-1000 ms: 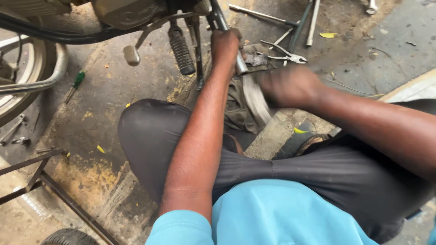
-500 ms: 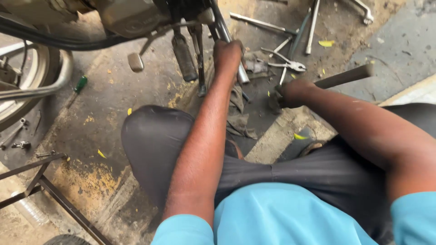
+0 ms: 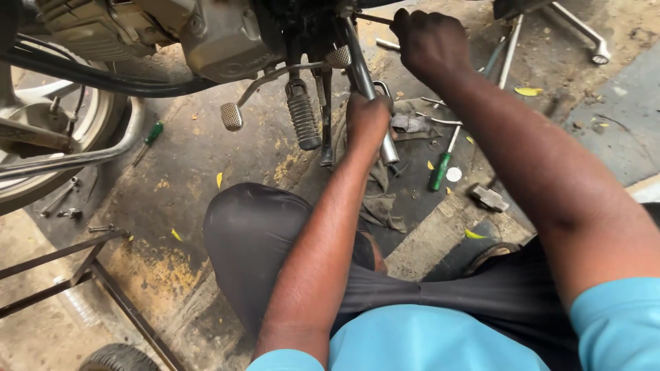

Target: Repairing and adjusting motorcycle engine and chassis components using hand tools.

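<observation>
Left hand [image 3: 368, 122] wrapped tight around a chrome stand tube [image 3: 364, 75] that slants down from the underside of the motorcycle engine [image 3: 206, 34] — fingers closed round the tube about mid-length, its lower end poking out below the fist. Right hand [image 3: 432, 41] higher up and to the right, clenched in a fist near the top of the same tube; a thin rod-like tool end shows at its left edge, but what it grips can't be made out. Ribbed rubber footpeg [image 3: 303, 113] hangs just left of the left hand, with a brake pedal [image 3: 232, 116] further left. Rear wheel [image 3: 48, 137] at far left edge. On the stained concrete floor: green-handled screwdriver [image 3: 440, 170] just right of the left hand, dirty rag [image 3: 381, 199] under the forearm, small metal block [image 3: 489, 198] near the right forearm, another green screwdriver [image 3: 150, 136] by the wheel, lug wrench [image 3: 584, 34] top right. Person squats — dark trousers, light blue shirt. Metal frame [image 3: 75, 268] at lower left.
</observation>
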